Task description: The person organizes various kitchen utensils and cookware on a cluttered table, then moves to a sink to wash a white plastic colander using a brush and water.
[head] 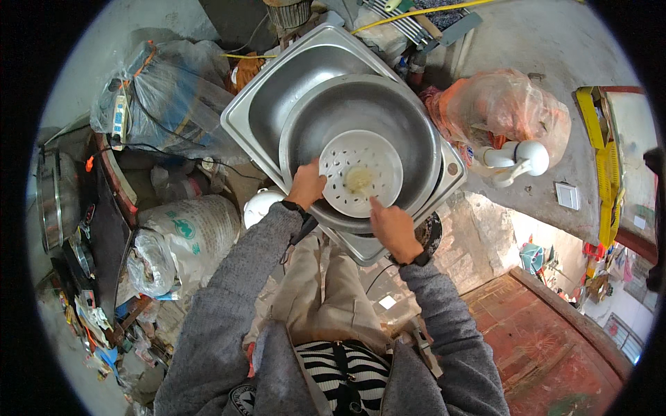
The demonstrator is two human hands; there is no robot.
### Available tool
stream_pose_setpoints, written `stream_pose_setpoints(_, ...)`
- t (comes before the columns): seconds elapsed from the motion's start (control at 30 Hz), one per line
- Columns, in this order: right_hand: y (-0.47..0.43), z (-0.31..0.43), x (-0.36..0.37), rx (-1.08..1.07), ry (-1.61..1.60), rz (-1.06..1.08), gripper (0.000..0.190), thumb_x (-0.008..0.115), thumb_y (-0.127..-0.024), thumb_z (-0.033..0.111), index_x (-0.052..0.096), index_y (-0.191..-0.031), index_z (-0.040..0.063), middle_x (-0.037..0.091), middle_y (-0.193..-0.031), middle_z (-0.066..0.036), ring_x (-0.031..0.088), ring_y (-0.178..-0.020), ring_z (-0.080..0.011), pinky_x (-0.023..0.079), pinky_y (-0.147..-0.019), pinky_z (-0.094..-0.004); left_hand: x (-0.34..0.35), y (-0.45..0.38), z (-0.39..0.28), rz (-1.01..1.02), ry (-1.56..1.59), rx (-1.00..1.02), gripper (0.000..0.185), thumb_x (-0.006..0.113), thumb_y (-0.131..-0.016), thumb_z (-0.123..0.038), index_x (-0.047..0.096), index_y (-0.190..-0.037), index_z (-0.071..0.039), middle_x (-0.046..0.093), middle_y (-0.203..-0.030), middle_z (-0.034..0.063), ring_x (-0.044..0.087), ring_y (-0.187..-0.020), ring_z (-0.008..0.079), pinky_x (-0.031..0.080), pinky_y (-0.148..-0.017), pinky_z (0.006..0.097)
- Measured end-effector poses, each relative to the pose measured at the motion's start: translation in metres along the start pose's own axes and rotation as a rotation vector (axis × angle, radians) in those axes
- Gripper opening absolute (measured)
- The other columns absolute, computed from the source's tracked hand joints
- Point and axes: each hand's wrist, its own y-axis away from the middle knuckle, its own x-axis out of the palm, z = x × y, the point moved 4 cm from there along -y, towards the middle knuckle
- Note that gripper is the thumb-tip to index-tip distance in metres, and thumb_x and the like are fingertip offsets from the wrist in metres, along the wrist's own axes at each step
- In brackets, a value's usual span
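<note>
My left hand (307, 184) grips the left rim of a shallow white dish (338, 151), marked with dark oval spots that may be holes. A pale yellowish patch (359, 179) lies at the dish's middle. Over the near right rim is my right hand (393, 229), fingers curled and one fingertip reaching toward that patch; whether it holds something thin, I cannot tell. The dish is inside a wide stainless steel basin (359, 99), at its near side. Under the basin is a rectangular stainless steel sink (291, 67), whose near part is mostly covered.
At left stand a plastic-wrapped bundle (182, 78), a power strip (119, 117) with cables, and a stuffed woven sack (197, 234). A white-handled object (520, 158) and an orange bag (499, 104) are at right. A reddish wooden door (541, 327) lies at lower right.
</note>
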Motion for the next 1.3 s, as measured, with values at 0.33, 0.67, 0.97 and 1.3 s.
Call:
stream_pose_setpoints(0.33,-0.024,-0.030,0.014,0.078,-0.012,-0.007,0.034,0.051,-0.087,0.021,0.057,-0.118,0.009,0.059,-0.059,-0.018,0.060,-0.052,-0.0359,0.048,-0.046,-0.0477,-0.015,-0.003,-0.029,0.016,0.231,-0.188,0.041,0.048,-0.074,0.003,0.052,-0.115,0.005,0.061,-0.091,0.0313,0.063,-0.080,0.0424,0.055,-0.067,0.0449)
stream_pose_setpoints(0.67,-0.045,-0.013,0.009,0.145,-0.055,0.048,0.036,0.049,-0.088,0.020,0.055,-0.120,0.007,0.061,-0.063,-0.019,0.061,-0.056,-0.0373,0.049,-0.049,-0.0468,-0.016,-0.001,-0.021,0.097,0.284,-0.302,0.038,0.049,-0.075,0.002,0.052,-0.113,0.005,0.060,-0.094,0.0314,0.061,-0.088,0.0436,0.051,-0.076,0.0458)
stream_pose_setpoints(0.97,-0.055,0.010,0.010,0.086,-0.105,-0.045,0.035,0.048,-0.089,0.020,0.054,-0.121,0.007,0.060,-0.064,-0.019,0.061,-0.058,-0.0374,0.049,-0.051,-0.0494,-0.010,-0.009,-0.019,0.080,0.220,-0.195,0.042,0.048,-0.075,0.003,0.052,-0.117,0.004,0.061,-0.095,0.0299,0.065,-0.082,0.0398,0.054,-0.070,0.0437)
stream_pose_setpoints(1.3,-0.049,0.006,0.007,0.176,-0.077,-0.039,0.030,0.044,-0.092,0.020,0.057,-0.113,0.005,0.061,-0.062,-0.017,0.061,-0.056,-0.0355,0.047,-0.046,-0.0473,-0.012,-0.005,-0.031,0.095,0.283,-0.225,0.043,0.047,-0.075,0.003,0.052,-0.118,0.003,0.061,-0.100,0.0284,0.064,-0.087,0.0402,0.056,-0.068,0.0432)
